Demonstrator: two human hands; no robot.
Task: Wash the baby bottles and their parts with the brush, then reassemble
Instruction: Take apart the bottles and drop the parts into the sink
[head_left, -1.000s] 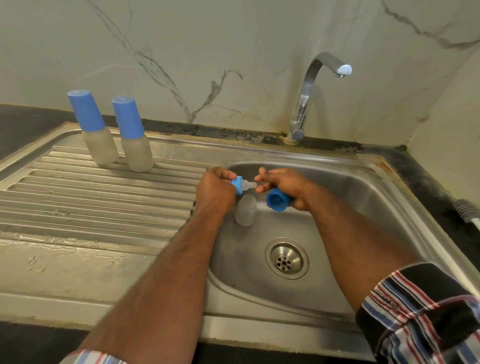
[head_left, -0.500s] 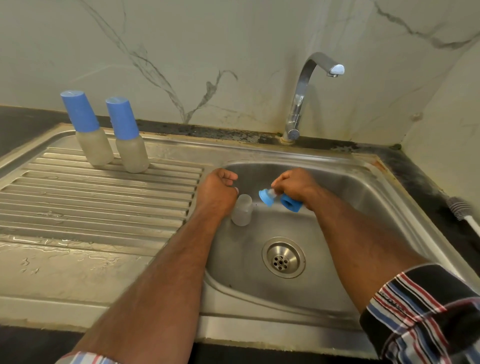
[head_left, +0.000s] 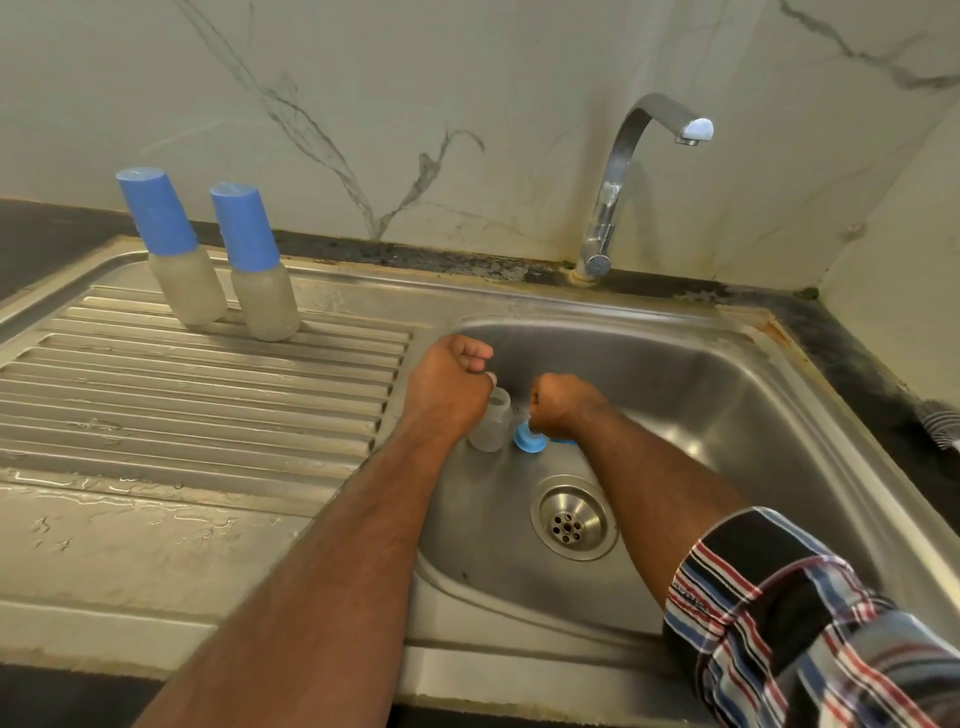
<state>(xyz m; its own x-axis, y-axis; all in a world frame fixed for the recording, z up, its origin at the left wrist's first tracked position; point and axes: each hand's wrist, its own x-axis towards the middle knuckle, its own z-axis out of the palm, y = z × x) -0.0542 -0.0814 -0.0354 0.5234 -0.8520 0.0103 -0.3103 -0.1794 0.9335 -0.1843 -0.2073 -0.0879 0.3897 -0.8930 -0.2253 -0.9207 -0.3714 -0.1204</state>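
My left hand (head_left: 449, 387) is curled over the sink's left side and grips a clear, uncapped bottle body (head_left: 491, 428) that stands upright below my knuckles. My right hand (head_left: 563, 405) is low in the basin just right of that bottle. Its curled fingers hold a blue collar piece (head_left: 529, 437), which sits near the basin floor; a second bit of blue shows under the palm. Two capped bottles (head_left: 179, 260) (head_left: 260, 270) with tall blue caps stand on the drainboard at the back left.
The steel sink (head_left: 727, 405) has a drain (head_left: 572, 519) near its front middle. A curved tap (head_left: 621, 171) rises at the back with no water running. The wet ribbed drainboard (head_left: 182, 395) lies to the left. Brush bristles (head_left: 940, 421) show at the right counter edge.
The blue collar with nipple went from my left hand to my right. My right hand then dropped with the blue parts to the basin floor beside the bottle.
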